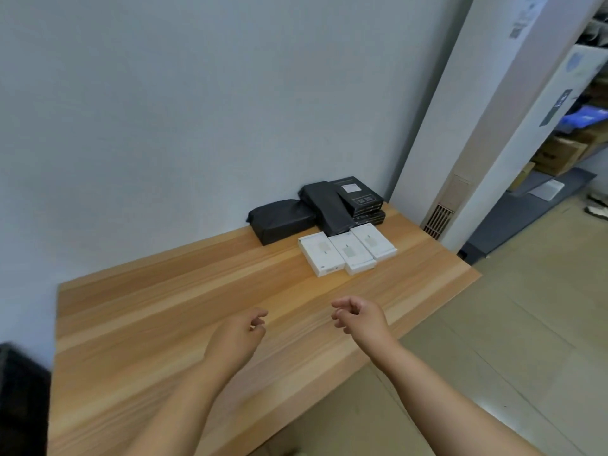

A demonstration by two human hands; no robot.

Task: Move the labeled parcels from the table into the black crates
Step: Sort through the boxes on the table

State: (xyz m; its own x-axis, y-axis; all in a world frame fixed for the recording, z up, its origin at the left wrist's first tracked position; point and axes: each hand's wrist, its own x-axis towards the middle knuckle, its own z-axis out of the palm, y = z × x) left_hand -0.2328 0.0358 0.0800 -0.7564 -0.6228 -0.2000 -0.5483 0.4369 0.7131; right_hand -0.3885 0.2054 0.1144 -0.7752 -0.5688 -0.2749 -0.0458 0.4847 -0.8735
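Observation:
Parcels sit at the far right corner of the wooden table (pixel 164 324) against the wall. Three white boxes (pixel 347 252) lie side by side in front. Behind them are a black wrapped parcel (pixel 281 220), a second black parcel (pixel 327 205) and a black box with a white label (pixel 360 195) stacked on another. My left hand (pixel 238 337) and my right hand (pixel 360 315) hover over the table's middle, short of the parcels. Both have loosely curled fingers and hold nothing. A black crate edge (pixel 19 390) shows at the lower left.
A white column with a vent grille (pixel 439 220) stands just right of the table. Beyond it are a grey floor mat (pixel 526 205) and shelves with cardboard boxes (pixel 559 153). The wall runs along the table's far side.

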